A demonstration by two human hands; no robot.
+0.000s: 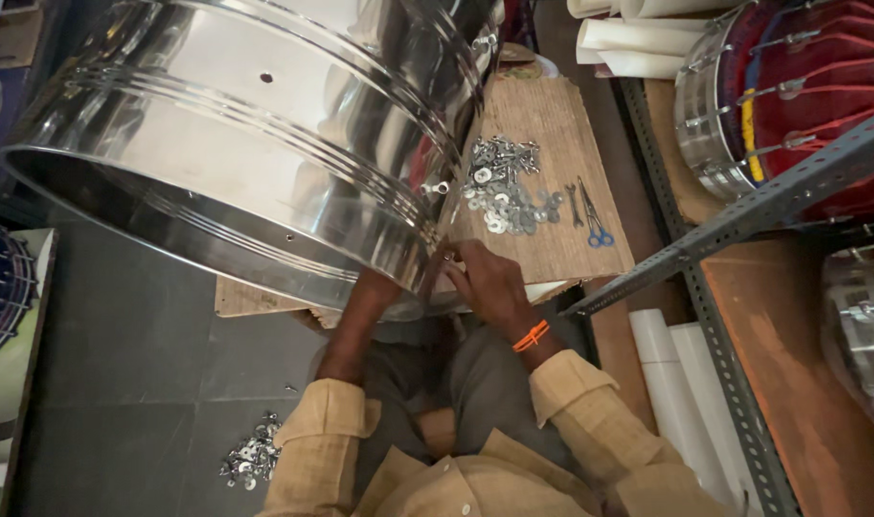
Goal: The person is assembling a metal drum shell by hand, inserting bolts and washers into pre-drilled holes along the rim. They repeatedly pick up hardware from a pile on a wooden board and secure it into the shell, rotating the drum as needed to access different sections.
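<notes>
Both hands at the near rim of a big steel drum shell (245, 144). Right hand (489, 282) resting against the shell's outer wall at the lower rim, fingers (456, 258) curled and pinched on something small there — too small to name. Left hand (374, 287) reaching up under the rim and into the shell, fingers hidden behind the metal — grip impossible to tell. Orange band (531, 336) round the right wrist; tan sleeves (590, 402) rolled at both forearms.

Shell tilted, open mouth facing down and toward the left, propped over a wooden board (552, 124) and over the person's lap. Polished wall ribbed with raised rings, a few small holes drilled through it. Small eye fitting (435, 189) sticking out of the wall near the right edge, just above the right hand.

On the board, just right of the shell: a heap of washers and bolts (504, 187). Beside the heap, a small spanner (573, 203) and blue-handled scissors (595, 225), lying close together. Second, smaller heap of hardware (250, 460) on the dark floor by the left elbow, well apart from the first.

Farther right, a slotted metal rack (743, 215) with a red-laced drum (791, 96) on its shelf. White rolls (633, 38) at top, white tubes (686, 393) below the rack.
</notes>
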